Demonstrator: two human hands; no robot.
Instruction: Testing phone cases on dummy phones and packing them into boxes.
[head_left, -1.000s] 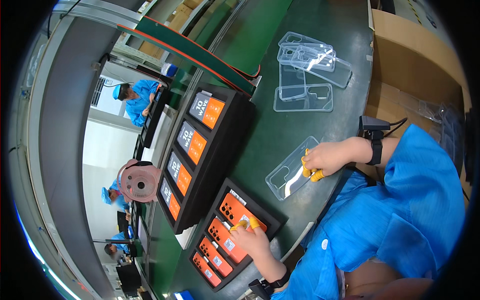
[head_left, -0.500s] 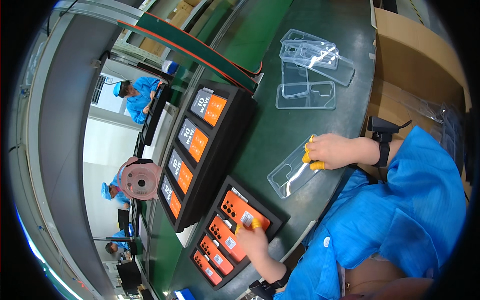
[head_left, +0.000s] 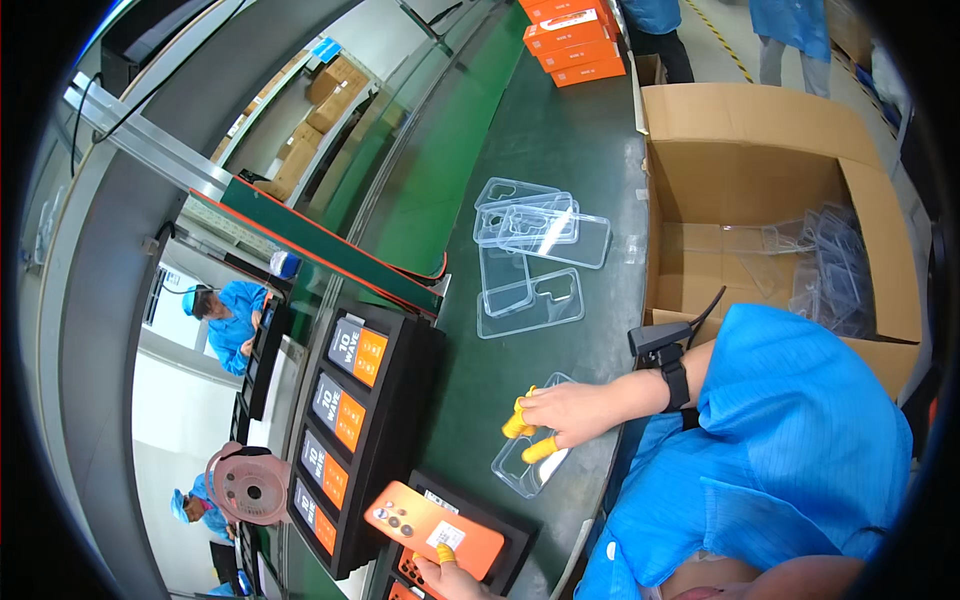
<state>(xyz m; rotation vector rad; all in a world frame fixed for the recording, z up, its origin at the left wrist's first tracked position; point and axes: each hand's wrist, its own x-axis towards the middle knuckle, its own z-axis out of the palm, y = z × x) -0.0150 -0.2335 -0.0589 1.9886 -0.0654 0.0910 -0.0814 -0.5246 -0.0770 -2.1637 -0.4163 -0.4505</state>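
Far left of the work: black tray of printed boxes (head_left: pixel 418 365). Next, orange phone (head_left: pixel 425 517) tilted, apparently above a lower dark tray (head_left: pixel 520 537); left hand (head_left: pixel 455 580) closed on it, thumb on the back, other fingers hidden. Judged best: firm edge support, fingers clear of the lenses. Right of it, clear case (head_left: pixel 515 482) on the bench under right hand (head_left: pixel 580 412), fingers part-spread; pinch or mere contact, cannot tell. Suggest steadying by the rim, without flexing. Beyond: loose clear cases (head_left: pixel 548 312), open carton (head_left: pixel 700 285).
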